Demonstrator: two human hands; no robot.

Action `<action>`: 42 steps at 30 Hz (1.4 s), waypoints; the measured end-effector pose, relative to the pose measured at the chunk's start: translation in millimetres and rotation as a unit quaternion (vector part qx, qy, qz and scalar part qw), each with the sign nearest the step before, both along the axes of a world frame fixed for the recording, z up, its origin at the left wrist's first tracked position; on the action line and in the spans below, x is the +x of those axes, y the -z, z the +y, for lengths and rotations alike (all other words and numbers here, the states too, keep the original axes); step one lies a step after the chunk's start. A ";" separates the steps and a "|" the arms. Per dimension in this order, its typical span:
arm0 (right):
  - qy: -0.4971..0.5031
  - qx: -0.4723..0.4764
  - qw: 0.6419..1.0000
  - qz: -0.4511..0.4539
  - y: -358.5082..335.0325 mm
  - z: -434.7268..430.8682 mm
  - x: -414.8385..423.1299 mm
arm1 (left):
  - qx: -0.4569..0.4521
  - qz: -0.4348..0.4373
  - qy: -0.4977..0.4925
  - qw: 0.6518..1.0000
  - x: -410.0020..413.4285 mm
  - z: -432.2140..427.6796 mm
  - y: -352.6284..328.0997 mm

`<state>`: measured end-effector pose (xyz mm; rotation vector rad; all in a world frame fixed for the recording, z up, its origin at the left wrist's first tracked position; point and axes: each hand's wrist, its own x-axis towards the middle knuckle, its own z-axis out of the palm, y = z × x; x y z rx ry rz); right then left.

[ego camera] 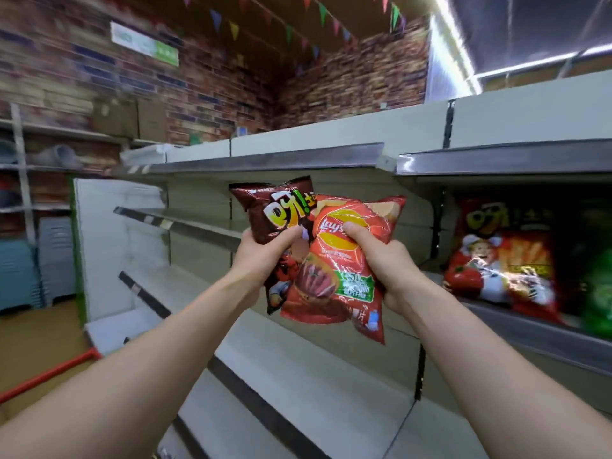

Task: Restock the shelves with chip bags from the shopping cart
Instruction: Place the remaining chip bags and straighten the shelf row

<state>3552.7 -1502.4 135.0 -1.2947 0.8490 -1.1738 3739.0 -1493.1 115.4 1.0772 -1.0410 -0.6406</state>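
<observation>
Two bags stood upright before me: my left hand (265, 256) gripped the maroon chip bag (275, 210), my right hand (381, 256) the red Lay's bag (334, 270) overlapping it. Bare shelves (198, 223) lay straight beyond; the stocked shelf (530, 329) sat right, nearer my right hand.

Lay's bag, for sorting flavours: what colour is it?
Red-orange; the Lay's bag shows best in head view.
</observation>
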 end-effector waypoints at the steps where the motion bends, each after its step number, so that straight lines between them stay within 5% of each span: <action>1: 0.003 0.010 1.000 -0.001 -2.3 -0.3 -6.2 | 0.009 0.000 0.008 1.000 -5.0 -4.4 -4.6; 18: 0.092 0.069 0.992 0.041 -16.4 -62.3 -54.4 | 0.132 0.013 0.113 0.985 -41.6 -106.3 -36.8; 32: 0.135 0.111 0.983 0.051 -18.4 -188.6 -1.4 | 0.131 0.058 0.220 0.965 35.9 -248.2 -45.3; 42: 0.347 0.005 0.937 0.041 -19.2 -241.2 -14.4 | 0.159 -0.037 0.368 0.916 68.0 -274.4 -48.5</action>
